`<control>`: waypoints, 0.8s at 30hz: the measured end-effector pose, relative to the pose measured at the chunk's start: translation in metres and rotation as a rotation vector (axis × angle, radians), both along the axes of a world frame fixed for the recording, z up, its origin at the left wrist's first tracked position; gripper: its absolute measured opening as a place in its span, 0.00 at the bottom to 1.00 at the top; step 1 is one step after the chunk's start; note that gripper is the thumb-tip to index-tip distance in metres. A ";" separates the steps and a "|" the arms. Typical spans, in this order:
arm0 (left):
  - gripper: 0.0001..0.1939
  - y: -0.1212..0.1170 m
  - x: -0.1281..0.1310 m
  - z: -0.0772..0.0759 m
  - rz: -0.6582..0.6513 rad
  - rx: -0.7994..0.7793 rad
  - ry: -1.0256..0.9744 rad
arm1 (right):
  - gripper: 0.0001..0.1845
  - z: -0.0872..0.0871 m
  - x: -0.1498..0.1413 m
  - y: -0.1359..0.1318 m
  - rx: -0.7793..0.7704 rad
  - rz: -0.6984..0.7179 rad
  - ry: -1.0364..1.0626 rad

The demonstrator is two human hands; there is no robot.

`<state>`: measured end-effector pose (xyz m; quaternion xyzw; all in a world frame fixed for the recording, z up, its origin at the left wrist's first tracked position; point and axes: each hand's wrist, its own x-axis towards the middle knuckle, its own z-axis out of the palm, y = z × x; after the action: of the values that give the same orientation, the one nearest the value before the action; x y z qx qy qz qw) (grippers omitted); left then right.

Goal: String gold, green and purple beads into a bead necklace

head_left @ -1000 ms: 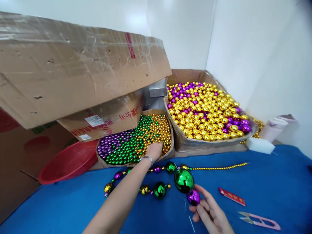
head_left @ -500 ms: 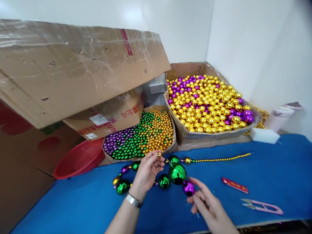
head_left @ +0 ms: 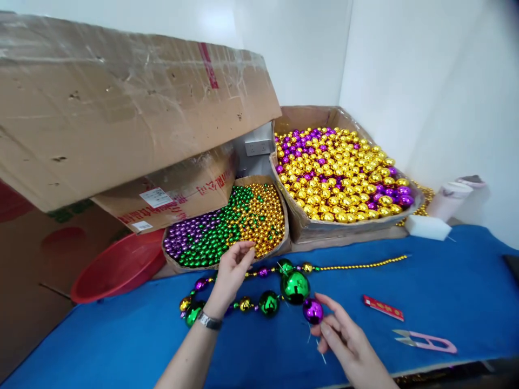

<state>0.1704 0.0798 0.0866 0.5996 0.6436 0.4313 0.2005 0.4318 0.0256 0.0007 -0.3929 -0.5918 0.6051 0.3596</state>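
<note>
My right hand [head_left: 340, 335] grips a large purple bead [head_left: 313, 312] at the end of a strand. Above that bead hangs a big green bead [head_left: 294, 287], and a thin needle-like end pokes up beside it. White thread [head_left: 321, 351] trails below the purple bead. My left hand [head_left: 232, 270], with a metal-banded watch [head_left: 210, 321] at the wrist, is pinched at the front rim of the box of small beads [head_left: 263, 216]. What its fingertips hold, if anything, is hidden. The rest of the strand, with a green bead [head_left: 268, 303], lies looped on the blue cloth.
A carton of gold and purple beads [head_left: 340, 178] stands at the back right. Pink thread snips [head_left: 430, 341] and a red strip [head_left: 383, 307] lie at right. A white block [head_left: 428, 227] sits behind. A red basin [head_left: 117, 267] and a tilted cardboard box [head_left: 138, 108] occupy the left.
My left hand has moved left and up, from beside the green bead to the small-bead box; the gold bead in its fingertips no longer shows clearly. My right hand keeps hold of the purple bead.
</note>
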 end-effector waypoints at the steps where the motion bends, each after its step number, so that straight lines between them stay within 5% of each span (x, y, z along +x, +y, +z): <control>1: 0.14 0.007 -0.007 0.002 0.020 0.009 0.077 | 0.29 -0.001 0.000 0.000 -0.006 -0.001 0.000; 9: 0.14 0.044 -0.033 0.014 0.069 -0.025 0.527 | 0.30 0.003 0.001 0.004 -0.020 -0.023 -0.008; 18: 0.15 0.061 -0.045 0.025 0.127 -0.078 0.689 | 0.32 -0.006 0.004 0.009 -0.016 -0.055 0.008; 24: 0.11 0.075 -0.055 0.014 0.119 -0.184 0.764 | 0.34 -0.009 0.004 0.010 -0.049 -0.088 0.028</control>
<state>0.1159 0.1551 0.1005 0.6582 0.7413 0.1284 -0.0258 0.4354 0.0352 -0.0083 -0.4186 -0.5539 0.6083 0.3847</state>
